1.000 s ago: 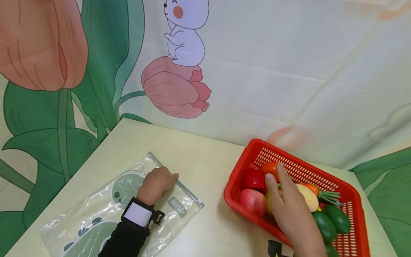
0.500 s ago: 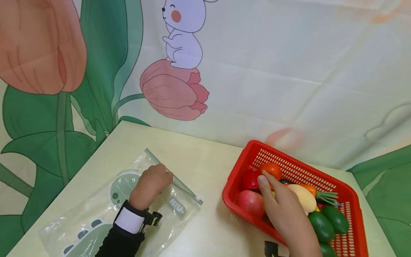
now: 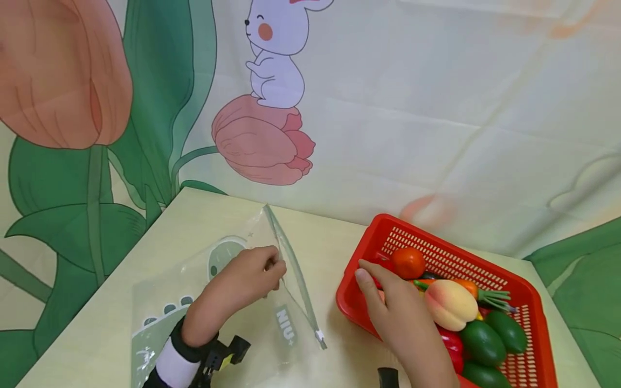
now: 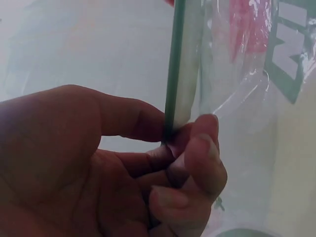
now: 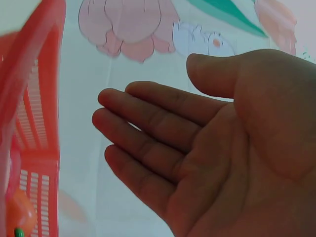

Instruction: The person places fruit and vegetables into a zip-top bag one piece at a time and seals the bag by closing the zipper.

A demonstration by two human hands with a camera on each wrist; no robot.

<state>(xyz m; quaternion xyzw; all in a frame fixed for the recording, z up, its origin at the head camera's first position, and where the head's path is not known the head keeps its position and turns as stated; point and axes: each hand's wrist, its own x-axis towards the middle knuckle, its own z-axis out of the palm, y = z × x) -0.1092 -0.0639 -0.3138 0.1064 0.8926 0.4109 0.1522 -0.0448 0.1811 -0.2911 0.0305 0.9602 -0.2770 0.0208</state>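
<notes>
A clear zip bag (image 3: 257,339) with a green cartoon print lies at the left, its mouth edge lifted and slightly parted. My left hand (image 3: 245,277) pinches one side of that mouth between thumb and fingers. In the left wrist view the green zip strip (image 4: 173,74) runs down into the pinch. My right hand (image 3: 398,310) hovers over the left end of the red basket (image 3: 536,323), fingers straight and together, thumb apart. Its palm (image 5: 212,163) holds nothing in the right wrist view. The basket contains a peach (image 3: 451,304), a tomato (image 3: 408,262) and other produce.
Also in the basket are a carrot (image 3: 467,286), a red pepper (image 3: 452,345) and several dark green oval fruits (image 3: 482,342). The pale table (image 3: 330,231) ends at a printed cloth backdrop (image 3: 388,134). A white slider (image 3: 319,335) sits at the zip's near end.
My left hand has raised the bag's mouth edge and drawn it to the right, parting it. My right hand has moved left across the basket, uncovering the peach.
</notes>
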